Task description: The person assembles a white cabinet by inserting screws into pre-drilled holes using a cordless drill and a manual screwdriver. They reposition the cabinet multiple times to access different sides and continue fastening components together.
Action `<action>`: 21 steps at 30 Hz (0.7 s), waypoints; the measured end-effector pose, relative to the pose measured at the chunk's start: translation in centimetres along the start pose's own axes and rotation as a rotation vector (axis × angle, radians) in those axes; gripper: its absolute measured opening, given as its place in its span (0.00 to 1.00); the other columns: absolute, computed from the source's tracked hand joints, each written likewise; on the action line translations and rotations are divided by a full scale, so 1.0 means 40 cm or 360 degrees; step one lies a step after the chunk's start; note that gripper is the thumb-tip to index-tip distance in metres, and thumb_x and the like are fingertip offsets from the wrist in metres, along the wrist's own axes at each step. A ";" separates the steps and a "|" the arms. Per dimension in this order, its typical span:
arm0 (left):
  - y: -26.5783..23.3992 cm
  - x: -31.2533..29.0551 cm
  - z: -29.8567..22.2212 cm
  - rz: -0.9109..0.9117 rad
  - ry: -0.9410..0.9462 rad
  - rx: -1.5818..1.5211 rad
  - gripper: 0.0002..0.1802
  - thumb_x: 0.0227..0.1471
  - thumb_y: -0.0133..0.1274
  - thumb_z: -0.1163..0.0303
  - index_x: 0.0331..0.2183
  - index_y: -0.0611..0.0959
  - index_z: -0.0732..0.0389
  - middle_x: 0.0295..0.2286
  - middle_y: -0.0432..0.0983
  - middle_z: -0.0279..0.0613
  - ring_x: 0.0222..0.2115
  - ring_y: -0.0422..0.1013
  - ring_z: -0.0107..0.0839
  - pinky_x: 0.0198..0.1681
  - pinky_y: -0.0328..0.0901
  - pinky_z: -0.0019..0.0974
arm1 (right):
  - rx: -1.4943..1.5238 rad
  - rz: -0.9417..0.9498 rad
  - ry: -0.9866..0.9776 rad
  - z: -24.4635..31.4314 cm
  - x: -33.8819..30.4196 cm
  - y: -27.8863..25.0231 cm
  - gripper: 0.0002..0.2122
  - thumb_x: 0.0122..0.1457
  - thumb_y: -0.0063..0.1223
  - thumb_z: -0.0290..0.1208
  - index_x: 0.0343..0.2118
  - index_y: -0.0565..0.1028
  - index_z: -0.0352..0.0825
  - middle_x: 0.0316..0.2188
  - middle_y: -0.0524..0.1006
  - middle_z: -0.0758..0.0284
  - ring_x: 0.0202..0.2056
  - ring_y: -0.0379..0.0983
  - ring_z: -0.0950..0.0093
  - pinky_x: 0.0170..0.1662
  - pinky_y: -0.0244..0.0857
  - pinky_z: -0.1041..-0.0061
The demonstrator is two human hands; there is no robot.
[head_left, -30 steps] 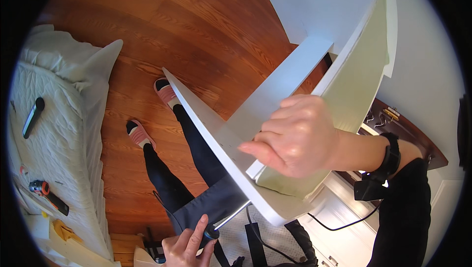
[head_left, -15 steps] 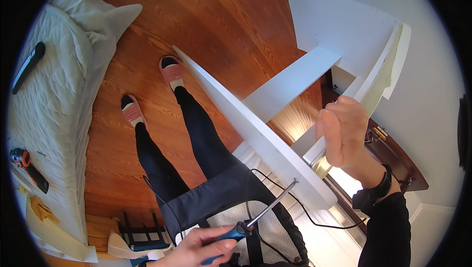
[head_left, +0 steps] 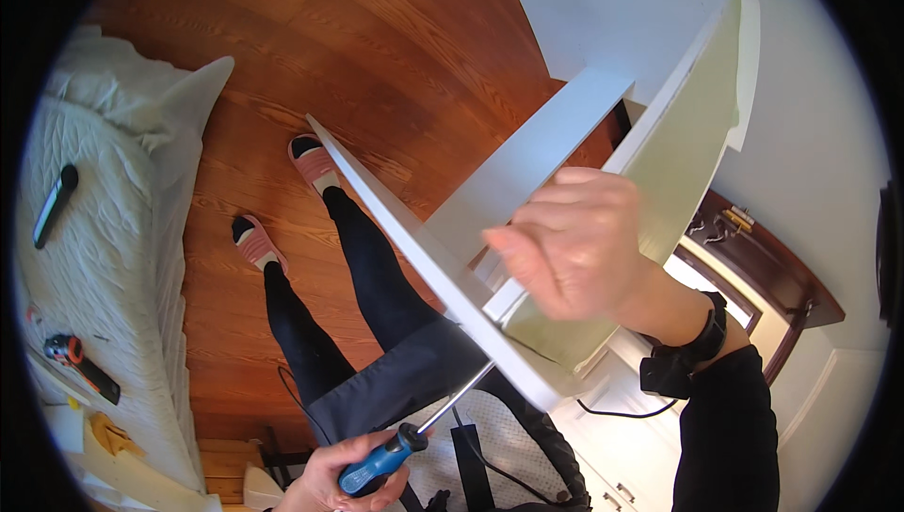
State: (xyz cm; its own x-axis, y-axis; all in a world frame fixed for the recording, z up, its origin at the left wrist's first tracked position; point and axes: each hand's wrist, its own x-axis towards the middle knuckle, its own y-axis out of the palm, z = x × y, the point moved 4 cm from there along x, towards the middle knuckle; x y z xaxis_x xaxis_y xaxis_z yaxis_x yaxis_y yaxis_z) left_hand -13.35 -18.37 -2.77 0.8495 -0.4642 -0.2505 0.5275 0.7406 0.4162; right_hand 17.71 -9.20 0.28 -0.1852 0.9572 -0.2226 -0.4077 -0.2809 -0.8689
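My left hand is closed around the blue handle of a screwdriver. Its metal shaft rises to the right, with the tip at the outer face of a long white side board, near the board's lower end. My right hand is curled over the edge of the white furniture frame, close to where a panel meets that board; its fingertips are hidden. A pale greenish panel face shows beside this hand. Farther off, a white shelf board spans to another white end board.
At left, a quilted white bed bears a dark, slim object and an orange-black tool. My legs and pink slippers are on the wooden floor. Dark brown furniture stands at right, with a black cable nearby.
The white frame has shifted left and tipped, so more of the greenish panel face shows. My right hand moved left with it. My left hand and the screwdriver also moved left and slightly down.
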 end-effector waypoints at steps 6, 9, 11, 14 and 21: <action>-0.011 -0.015 -0.032 -0.0060 -0.0037 0.0322 0.36 0.59 0.47 0.59 0.56 0.62 0.81 0.17 0.68 0.49 0.10 0.61 0.22 0.10 0.51 0.23 | 0.0054 0.0106 -0.0067 -0.028 -0.005 -0.022 0.18 0.50 0.62 0.35 0.07 0.70 0.39 0.07 0.65 0.73 0.09 0.56 0.75 0.15 0.47 0.75; 0.000 -0.025 -0.043 -0.0106 -0.0057 0.0267 0.35 0.59 0.48 0.61 0.56 0.62 0.82 0.16 0.67 0.48 0.10 0.60 0.22 0.11 0.51 0.25 | 0.0081 0.0065 -0.0061 -0.042 -0.002 -0.025 0.18 0.49 0.63 0.33 0.06 0.69 0.39 0.07 0.65 0.73 0.09 0.55 0.75 0.14 0.46 0.75; 0.014 -0.029 -0.047 -0.0128 -0.0083 0.0251 0.35 0.58 0.49 0.61 0.56 0.62 0.82 0.16 0.66 0.46 0.10 0.59 0.22 0.11 0.51 0.25 | 0.0087 -0.0013 -0.0043 -0.035 -0.004 -0.021 0.18 0.48 0.62 0.30 0.06 0.68 0.39 0.07 0.65 0.73 0.09 0.55 0.75 0.14 0.45 0.75; 0.047 -0.031 -0.046 -0.0245 -0.0036 0.0333 0.35 0.57 0.50 0.62 0.55 0.64 0.82 0.15 0.65 0.45 0.10 0.58 0.21 0.11 0.50 0.25 | 0.0119 -0.0099 -0.0014 -0.035 -0.009 -0.014 0.18 0.47 0.61 0.26 0.05 0.67 0.38 0.07 0.65 0.73 0.08 0.54 0.75 0.15 0.43 0.74; 0.186 -0.042 -0.034 -0.0845 0.0943 0.2804 0.24 0.50 0.62 0.68 0.47 0.80 0.70 0.19 0.77 0.38 0.16 0.74 0.28 0.24 0.69 0.28 | 0.0081 -0.0158 -0.0010 -0.033 -0.007 -0.015 0.19 0.49 0.61 0.26 0.05 0.68 0.38 0.05 0.64 0.71 0.08 0.52 0.74 0.17 0.47 0.73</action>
State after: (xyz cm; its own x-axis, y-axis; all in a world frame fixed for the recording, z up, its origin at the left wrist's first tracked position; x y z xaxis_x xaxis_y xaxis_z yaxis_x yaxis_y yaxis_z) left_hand -10.82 -11.41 -0.45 0.7237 0.0363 -0.6892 0.4143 -0.8216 0.3917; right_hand 19.20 -9.20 0.29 -0.1471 0.9800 -0.1337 -0.4691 -0.1881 -0.8629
